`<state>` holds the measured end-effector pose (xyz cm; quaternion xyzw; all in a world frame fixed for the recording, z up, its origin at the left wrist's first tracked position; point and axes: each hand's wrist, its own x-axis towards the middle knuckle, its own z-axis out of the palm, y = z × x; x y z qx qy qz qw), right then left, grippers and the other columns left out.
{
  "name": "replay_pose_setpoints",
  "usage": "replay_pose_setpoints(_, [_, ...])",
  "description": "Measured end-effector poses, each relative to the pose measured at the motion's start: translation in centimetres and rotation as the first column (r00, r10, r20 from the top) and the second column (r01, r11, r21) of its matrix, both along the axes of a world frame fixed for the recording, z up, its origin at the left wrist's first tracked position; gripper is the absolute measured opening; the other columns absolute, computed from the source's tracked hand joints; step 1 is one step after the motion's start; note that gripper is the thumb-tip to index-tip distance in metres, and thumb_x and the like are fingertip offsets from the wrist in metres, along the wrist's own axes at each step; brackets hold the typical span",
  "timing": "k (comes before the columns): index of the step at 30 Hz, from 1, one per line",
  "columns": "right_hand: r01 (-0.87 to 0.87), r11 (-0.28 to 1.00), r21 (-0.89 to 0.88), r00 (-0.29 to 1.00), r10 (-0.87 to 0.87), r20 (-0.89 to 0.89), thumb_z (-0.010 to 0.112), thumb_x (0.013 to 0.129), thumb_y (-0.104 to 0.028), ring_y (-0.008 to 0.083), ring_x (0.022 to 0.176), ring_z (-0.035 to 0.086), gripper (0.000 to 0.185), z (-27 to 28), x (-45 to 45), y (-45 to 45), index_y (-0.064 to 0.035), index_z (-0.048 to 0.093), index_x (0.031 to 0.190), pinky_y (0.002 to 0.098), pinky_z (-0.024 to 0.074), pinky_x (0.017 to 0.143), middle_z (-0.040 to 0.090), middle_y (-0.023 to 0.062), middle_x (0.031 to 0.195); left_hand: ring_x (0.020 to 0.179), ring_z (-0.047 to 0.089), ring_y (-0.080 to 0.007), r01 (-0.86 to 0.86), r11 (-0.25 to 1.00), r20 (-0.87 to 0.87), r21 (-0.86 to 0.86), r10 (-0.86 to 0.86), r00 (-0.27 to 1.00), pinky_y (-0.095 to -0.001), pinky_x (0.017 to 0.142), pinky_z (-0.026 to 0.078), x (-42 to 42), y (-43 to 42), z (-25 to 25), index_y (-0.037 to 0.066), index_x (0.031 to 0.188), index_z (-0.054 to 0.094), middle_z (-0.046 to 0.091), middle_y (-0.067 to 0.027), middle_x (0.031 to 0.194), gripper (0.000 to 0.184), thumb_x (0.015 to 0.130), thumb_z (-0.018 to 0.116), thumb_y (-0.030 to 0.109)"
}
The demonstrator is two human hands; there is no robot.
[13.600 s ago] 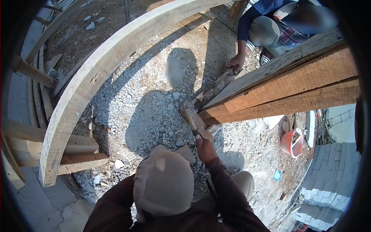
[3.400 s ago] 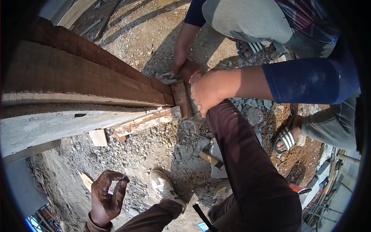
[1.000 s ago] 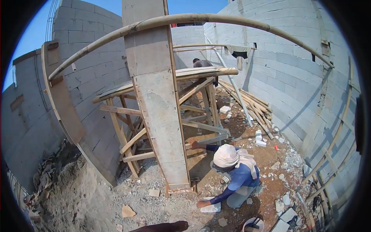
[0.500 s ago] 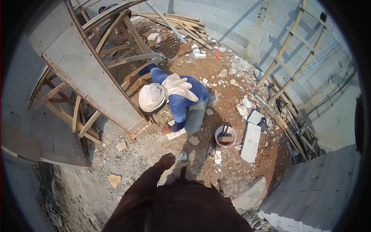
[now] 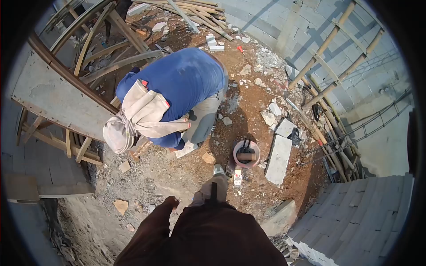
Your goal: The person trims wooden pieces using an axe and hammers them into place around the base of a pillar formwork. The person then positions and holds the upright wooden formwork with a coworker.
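Observation:
My left hand (image 5: pixel 171 203) hangs low beside my left trouser leg (image 5: pixel 208 190), over the gravelly ground. Its fingers look loosely curled, and I see nothing in them. My right hand is out of the picture. Just ahead, a co-worker (image 5: pixel 177 84) in a blue top bends over beside a large formwork panel (image 5: pixel 57 95). A pale cloth (image 5: pixel 144 104) wraps the co-worker's head and shoulders. The body hides most of the co-worker's hands. A pale block (image 5: pixel 186 149) lies on the ground beneath the co-worker.
To the right of my foot stands a pink bucket (image 5: pixel 246 154) holding dark-handled tools, with a small carton (image 5: pixel 238 177) before it. A long grey slab (image 5: pixel 278 159) lies farther right. A bamboo ladder (image 5: pixel 321 62) leans on the block wall; bamboo poles (image 5: pixel 195 17) lie behind.
The co-worker has risen from a low crouch into a bent stance, closer to the left. My view has shifted, and my left hand appears lower and further left.

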<state>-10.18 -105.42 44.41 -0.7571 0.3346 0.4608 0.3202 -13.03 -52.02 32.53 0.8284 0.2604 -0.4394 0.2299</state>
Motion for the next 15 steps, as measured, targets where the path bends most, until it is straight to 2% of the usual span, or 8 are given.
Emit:
replay_pose_setpoints(2, [0.040,0.999,-0.010,0.999,-0.040,0.017,0.067,0.088,-0.039,0.0271,0.069,0.067,0.043,0.9,3.1,-0.6,0.0023,0.065,0.101,0.0409,0.0506,0.057,0.069,0.0173,0.076,0.097,0.070,-0.0345,-0.016,1.000,0.048,-0.004,0.016,0.999,-0.0409,0.086,0.055,6.2,-1.8,-0.5,0.006,0.094,0.075,0.073,-0.0204,0.097,0.034,0.084,0.064,0.036])
replay_pose_setpoints(3, [0.062,0.998,-0.023,0.998,-0.061,0.026,0.067,0.088,-0.037,0.0267,0.067,0.066,0.041,1.7,4.6,-1.0,0.0020,0.064,0.101,0.0406,0.0502,0.056,0.068,0.0171,0.076,0.096,0.070,-0.0337,0.250,0.968,0.421,0.027,-0.238,0.875,-0.0397,0.085,0.055,9.3,-3.1,-0.3,0.007,0.097,0.074,0.073,-0.0194,0.096,0.035,0.083,0.066,0.037])
replay_pose_setpoints(4, [0.088,0.995,-0.037,0.995,-0.087,0.042,0.067,0.089,-0.036,0.0263,0.065,0.066,0.039,2.6,5.9,-1.5,0.0017,0.064,0.100,0.0403,0.0499,0.054,0.068,0.0169,0.075,0.092,0.071,-0.0317,-0.250,0.941,0.219,-0.229,0.300,0.929,-0.0390,0.084,0.056,12.4,-4.1,0.0,0.008,0.098,0.074,0.074,-0.0171,0.094,0.033,0.082,0.067,0.036])
replay_pose_setpoints(5, [0.112,0.992,-0.056,0.992,-0.108,0.060,0.066,0.089,-0.034,0.0260,0.063,0.066,0.037,3.4,7.4,-2.1,0.0014,0.063,0.100,0.0401,0.0496,0.053,0.067,0.0168,0.074,0.086,0.071,-0.0307,-0.258,0.916,0.313,-0.308,0.354,0.882,-0.0399,0.079,0.056,15.9,-5.3,-1.8,0.007,0.095,0.073,0.074,-0.0148,0.090,0.030,0.081,0.069,0.034])
replay_pose_setpoints(6, [0.127,0.988,-0.082,0.989,-0.121,0.082,0.066,0.090,-0.032,0.0256,0.061,0.065,0.035,4.2,8.5,-3.4,0.0010,0.063,0.100,0.0398,0.0493,0.051,0.067,0.0166,0.073,0.078,0.071,-0.0260,0.296,0.950,0.617,-0.097,-0.176,0.767,-0.0391,0.072,0.055,20.6,-6.5,0.6,0.005,0.092,0.072,0.073,-0.0121,0.083,0.027,0.081,0.069,0.030])
replay_pose_setpoints(7, [0.148,0.982,-0.113,0.985,-0.137,0.107,0.066,0.090,-0.031,0.0252,0.060,0.065,0.033,5.4,9.4,-5.2,0.0007,0.062,0.099,0.0395,0.0489,0.049,0.066,0.0164,0.073,0.073,0.069,-0.0226,-0.383,0.806,0.155,-0.451,0.494,0.856,-0.0380,0.067,0.054,24.2,-8.5,3.5,0.003,0.090,0.071,0.072,-0.0111,0.079,0.026,0.083,0.067,0.027])
replay_pose_setpoints(11, [0.358,0.923,-0.139,0.921,-0.325,0.217,0.066,0.092,-0.024,0.0236,0.052,0.063,0.025,9.6,15.3,-11.0,-0.0006,0.061,0.097,0.0384,0.0476,0.043,0.065,0.0158,0.069,0.085,0.069,-0.0229,-0.039,0.807,0.462,-0.590,0.377,0.803,-0.0361,0.079,0.053,34.9,-12.4,14.5,0.001,0.106,0.069,0.072,-0.0141,0.093,0.035,0.086,0.066,0.028])
replay_pose_setpoints(15, [0.584,0.809,0.070,0.772,-0.580,0.261,0.066,0.091,-0.021,0.0212,0.050,0.062,0.023,9.0,26.7,-12.0,0.0008,0.059,0.094,0.0374,0.0511,0.044,0.063,0.0107,0.066,0.094,0.069,-0.0285,0.064,0.812,0.468,-0.580,0.268,0.842,-0.0382,0.085,0.052,40.9,-14.8,18.9,0.000,0.111,0.068,0.072,-0.0177,0.101,0.038,0.087,0.066,0.029])
